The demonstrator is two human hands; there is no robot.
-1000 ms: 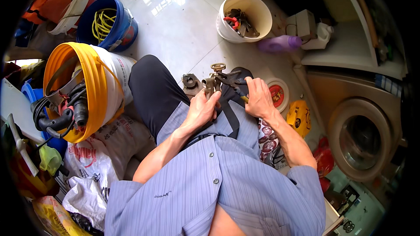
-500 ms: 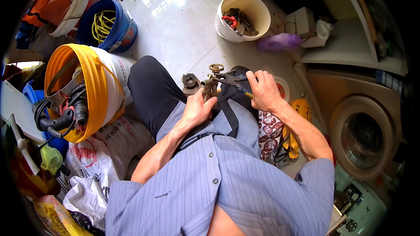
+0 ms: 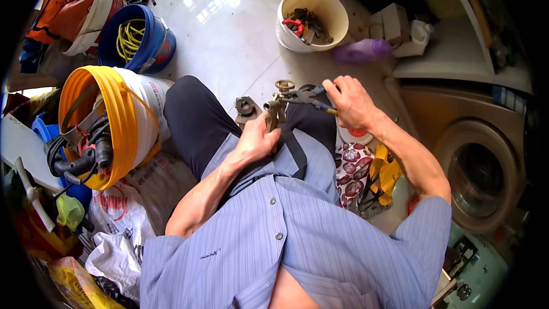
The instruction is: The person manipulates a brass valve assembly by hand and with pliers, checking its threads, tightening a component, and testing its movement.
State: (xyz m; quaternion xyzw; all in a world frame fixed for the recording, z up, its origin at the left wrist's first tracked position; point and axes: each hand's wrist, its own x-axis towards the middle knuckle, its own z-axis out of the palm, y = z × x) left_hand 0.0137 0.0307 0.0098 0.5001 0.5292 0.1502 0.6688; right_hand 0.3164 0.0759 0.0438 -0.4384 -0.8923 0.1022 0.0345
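I sit on the floor in a striped blue shirt and dark trousers. My left hand [image 3: 257, 140] grips a brass valve fitting [image 3: 275, 111] held upright over my lap, its round handle [image 3: 284, 85] on top. My right hand [image 3: 351, 103] is closed on the handles of a pair of pliers [image 3: 306, 96], whose jaws reach left to the valve just below its handle. A dark metal part [image 3: 246, 107] lies on my left knee beside the valve.
A cream bucket [image 3: 337, 14] of tools stands ahead, a purple bottle [image 3: 361, 51] beside it. At left are a white bucket with a yellow rim [image 3: 123, 109] holding cables and a blue bucket [image 3: 154, 40] with yellow cord. A washing machine door [image 3: 477, 177] is at right.
My right hand has moved away to the right, stretching the pliers out toward the valve. My left hand keeps its grip on the valve, shifted slightly lower.
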